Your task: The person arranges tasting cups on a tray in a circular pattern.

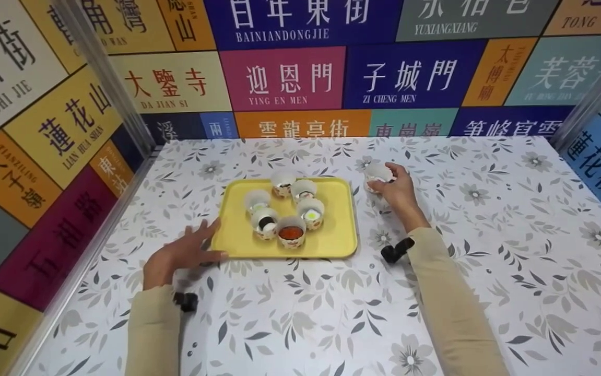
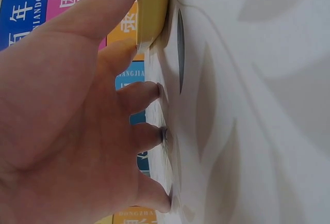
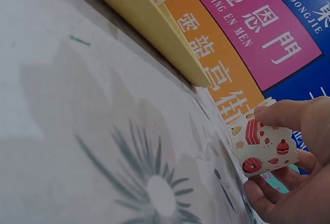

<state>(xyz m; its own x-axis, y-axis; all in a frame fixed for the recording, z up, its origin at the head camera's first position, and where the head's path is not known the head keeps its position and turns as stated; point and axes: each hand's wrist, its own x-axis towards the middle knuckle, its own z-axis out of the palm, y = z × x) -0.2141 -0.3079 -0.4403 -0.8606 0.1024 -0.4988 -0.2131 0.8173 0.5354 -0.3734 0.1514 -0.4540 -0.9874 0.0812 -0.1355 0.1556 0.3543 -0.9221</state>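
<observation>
A printed paper cup is gripped by my right hand between thumb and fingers, to the right of the yellow tray. In the right wrist view the cup, patterned with cakes and donuts, is close over the table; its contents are hidden. My left hand is at the tray's left edge, fingers spread, thumb and index finger touching the tray near its front corner. On the tray stand several similar cups, one with orange-red filling, one with a black-topped piece and one with a green-and-yellow centre.
A white cloth with grey leaves and flowers covers the table. Colourful panels with Chinese place names stand along the back and sides. Each wrist wears a small black camera, such as the right one.
</observation>
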